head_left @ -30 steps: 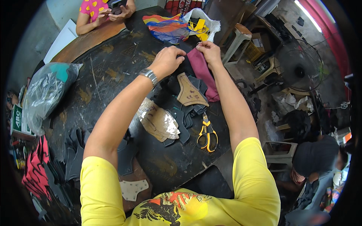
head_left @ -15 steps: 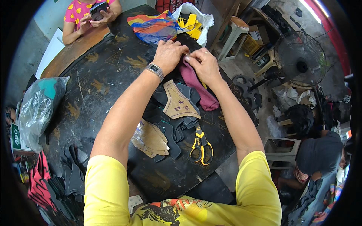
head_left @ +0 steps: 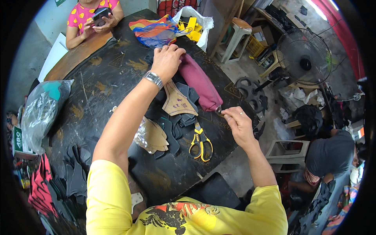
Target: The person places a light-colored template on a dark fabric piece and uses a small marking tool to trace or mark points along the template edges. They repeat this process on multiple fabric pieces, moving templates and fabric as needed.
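Observation:
A long maroon cloth pouch [head_left: 199, 82] stretches slantwise over the black table. My left hand [head_left: 167, 59] grips its far end, with the fingers closed on the cloth. At the near end my right hand [head_left: 239, 124] pinches a small metal zipper pull [head_left: 219, 109]. Left of the pouch lies a brown cardboard pattern piece [head_left: 177, 102] with handwriting on it, on top of dark cut pieces [head_left: 169, 127]. Yellow-and-black scissors [head_left: 201, 145] rest nearest me, handles toward me. More tan pattern pieces [head_left: 154, 137] lie beside them, partly under clear plastic.
Across the black table [head_left: 102, 117], a person [head_left: 93, 19] holds a phone. Near them are a colourful mesh bag [head_left: 154, 31] and a white sack [head_left: 205, 29] with yellow pieces. A clear plastic bag [head_left: 41, 113] sits left; a fan [head_left: 304, 58] and stool [head_left: 288, 152] stand right.
My right hand has moved from the pouch's far end to its near end, toward me and right. The pouch now lies straighter and its opening looks drawn together. My left hand stays at the far end.

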### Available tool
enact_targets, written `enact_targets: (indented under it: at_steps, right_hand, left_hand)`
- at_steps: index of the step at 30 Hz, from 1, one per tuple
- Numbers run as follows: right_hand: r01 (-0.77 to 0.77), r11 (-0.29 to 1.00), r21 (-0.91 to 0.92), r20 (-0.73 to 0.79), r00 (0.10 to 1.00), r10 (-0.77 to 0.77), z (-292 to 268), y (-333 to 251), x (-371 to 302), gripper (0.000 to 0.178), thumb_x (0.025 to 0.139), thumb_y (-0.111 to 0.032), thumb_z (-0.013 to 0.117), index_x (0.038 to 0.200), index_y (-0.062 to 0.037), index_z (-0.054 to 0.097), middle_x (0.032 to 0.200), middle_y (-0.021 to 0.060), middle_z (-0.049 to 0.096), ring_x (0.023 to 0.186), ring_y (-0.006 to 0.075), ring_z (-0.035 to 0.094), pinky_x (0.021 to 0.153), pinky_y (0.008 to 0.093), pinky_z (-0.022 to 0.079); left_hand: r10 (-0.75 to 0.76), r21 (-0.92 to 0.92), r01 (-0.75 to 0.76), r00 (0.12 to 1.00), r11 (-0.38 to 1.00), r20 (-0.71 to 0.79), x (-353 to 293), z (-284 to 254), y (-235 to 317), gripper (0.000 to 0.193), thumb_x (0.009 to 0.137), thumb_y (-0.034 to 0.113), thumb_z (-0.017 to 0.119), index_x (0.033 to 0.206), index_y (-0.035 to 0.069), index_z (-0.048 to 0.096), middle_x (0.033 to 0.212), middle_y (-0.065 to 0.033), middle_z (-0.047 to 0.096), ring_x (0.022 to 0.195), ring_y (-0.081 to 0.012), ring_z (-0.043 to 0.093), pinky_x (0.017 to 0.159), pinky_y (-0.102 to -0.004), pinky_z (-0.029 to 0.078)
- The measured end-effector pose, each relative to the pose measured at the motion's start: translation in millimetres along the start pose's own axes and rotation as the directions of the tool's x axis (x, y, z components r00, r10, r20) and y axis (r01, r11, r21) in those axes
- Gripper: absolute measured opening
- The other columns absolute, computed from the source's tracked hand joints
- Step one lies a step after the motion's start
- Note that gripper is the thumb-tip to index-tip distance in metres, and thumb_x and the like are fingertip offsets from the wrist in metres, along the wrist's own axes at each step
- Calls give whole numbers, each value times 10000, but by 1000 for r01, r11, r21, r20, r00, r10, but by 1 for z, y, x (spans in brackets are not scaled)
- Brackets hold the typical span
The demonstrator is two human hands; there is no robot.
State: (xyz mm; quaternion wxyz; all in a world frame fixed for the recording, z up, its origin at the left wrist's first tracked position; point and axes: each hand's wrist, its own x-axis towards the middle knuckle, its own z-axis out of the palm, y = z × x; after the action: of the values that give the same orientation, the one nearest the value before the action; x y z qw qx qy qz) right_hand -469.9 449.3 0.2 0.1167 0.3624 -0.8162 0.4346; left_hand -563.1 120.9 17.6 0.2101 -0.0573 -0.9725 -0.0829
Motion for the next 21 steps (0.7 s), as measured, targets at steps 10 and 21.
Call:
enact_targets:
  at_steps: [10,21]
  right_hand:
    - [-212,785,583,251,965,74,30,-101,-21,236,1084,-138,600,1185,27,735,937,79,684,700,87,585,650,230,460]
    - [31,935,354,530,817,-228,149,-194,-70,340,826,-141,855,1134,-44,746,1004,92,661,815,211,662,695,313,507]
  left_hand:
    - [-148,-411,177,984,895,100,-254,-168,28,237,900,115,776,1135,111,750,1185,-90,697,1148,-321,650,1012,-422,488]
    - [-651,-301,608,756,735,-64,-502,-209,77,186,866,55,783,1050,74,765,1065,-102,721,995,-313,675,879,-397,516]
